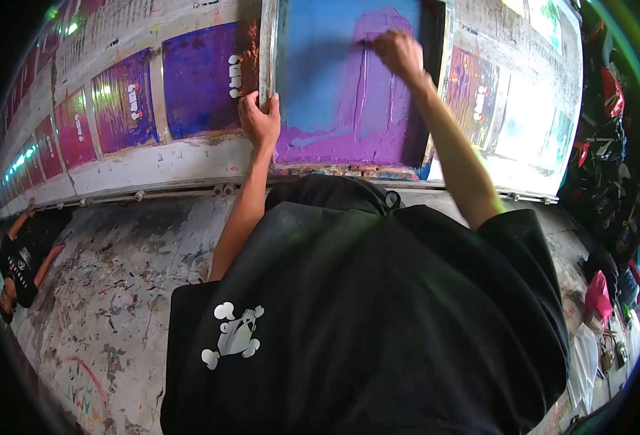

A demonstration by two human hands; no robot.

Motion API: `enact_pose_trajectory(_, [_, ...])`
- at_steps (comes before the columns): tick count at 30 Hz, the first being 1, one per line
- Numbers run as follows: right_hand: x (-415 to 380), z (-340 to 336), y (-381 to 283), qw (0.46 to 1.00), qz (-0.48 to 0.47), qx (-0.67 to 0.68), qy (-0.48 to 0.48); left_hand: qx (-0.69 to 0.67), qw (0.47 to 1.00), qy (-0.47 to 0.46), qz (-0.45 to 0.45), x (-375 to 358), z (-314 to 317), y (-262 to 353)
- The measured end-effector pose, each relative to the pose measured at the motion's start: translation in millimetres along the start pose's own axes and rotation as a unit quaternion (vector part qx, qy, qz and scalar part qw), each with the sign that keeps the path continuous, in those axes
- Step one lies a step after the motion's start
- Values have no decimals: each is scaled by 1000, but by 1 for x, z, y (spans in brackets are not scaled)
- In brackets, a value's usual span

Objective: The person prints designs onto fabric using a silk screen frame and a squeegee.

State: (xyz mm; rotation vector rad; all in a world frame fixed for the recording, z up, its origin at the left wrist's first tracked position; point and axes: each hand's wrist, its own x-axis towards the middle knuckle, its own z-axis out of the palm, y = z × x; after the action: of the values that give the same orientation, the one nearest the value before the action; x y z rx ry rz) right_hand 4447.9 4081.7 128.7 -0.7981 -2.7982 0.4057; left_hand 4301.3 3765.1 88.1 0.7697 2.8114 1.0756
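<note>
A screen-printing frame (267, 54) lies on the long printing table in front of me. Its blue mesh (312, 65) is partly covered with wet purple ink (334, 148), streaked toward me. My left hand (260, 122) grips the frame's left side near its lower corner, thumb along the edge. Over the upper right of the mesh, my right hand (398, 54) is closed. A small dark end pokes out at its left side above an ink streak; the rest of what it holds is hidden.
Purple and blue printed panels (204, 80) with small white lettering line the table to the left; more panels (468, 94) lie on the right under glare. Another person (22, 261) stands at the table's far left. Cluttered items, including a pink cloth (597, 297), are at the right.
</note>
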Motion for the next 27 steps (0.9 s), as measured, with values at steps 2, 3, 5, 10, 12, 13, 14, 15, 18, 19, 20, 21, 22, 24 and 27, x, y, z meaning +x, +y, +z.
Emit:
enact_pose_trajectory(2, [-59, 5, -18, 1000, 15, -11, -19, -13, 1000, 17, -5, 3, 4, -1])
enact_pose_trajectory(3, [-95, 1, -35, 999, 16, -17, -41, -19, 1000, 18, -2, 2, 0, -5])
enact_pose_trajectory(5, [-169, -1, -59, 999, 31, 9, -43, -46, 999, 21, -11, -4, -3, -3])
enact_pose_trajectory(10, [-207, -23, -64, 986, 138, 67, 68, 10, 994, 81, 67, -2, 13, -13])
enact_pose_trajectory(12, [-207, -36, -52, 941, 304, 44, 140, -9, 998, 59, 26, -4, 18, -9])
enact_pose_trajectory(13, [-214, -34, -31, 919, 351, 95, 153, 24, 999, 37, 9, -4, 16, -3])
enact_pose_trajectory(14, [-219, -30, -11, 892, 394, 149, 165, 60, 998, 16, -9, -4, 11, 2])
enact_pose_trajectory(15, [-223, -23, 7, 901, 368, 171, 154, 62, 998, 28, 14, -2, 14, -5])
enact_pose_trajectory(18, [-220, -14, 30, 749, 410, 501, 140, 42, 998, 32, 36, -2, 16, -10])
enact_pose_trajectory(19, [-220, -8, 38, 753, 420, 487, 141, 55, 996, 45, 47, -2, 24, -18])
enact_pose_trajectory(20, [-219, -29, 38, 784, 448, 417, 106, 65, 994, 60, 57, -1, 35, -21])
enact_pose_trajectory(21, [-218, -52, 47, 803, 429, 400, 107, 63, 997, 34, 28, -1, 45, -17])
enact_pose_trajectory(22, [-222, -68, 61, 820, 412, 384, 104, 63, 997, 38, 32, -5, 58, 6])
enact_pose_trajectory(24, [-229, -95, 116, 851, 393, 338, 80, -97, 992, 19, -72, -37, 92, 58])
enact_pose_trajectory(27, [-253, -102, 255, 834, 366, 393, 130, 1, 998, 65, -7, -89, 146, 150])
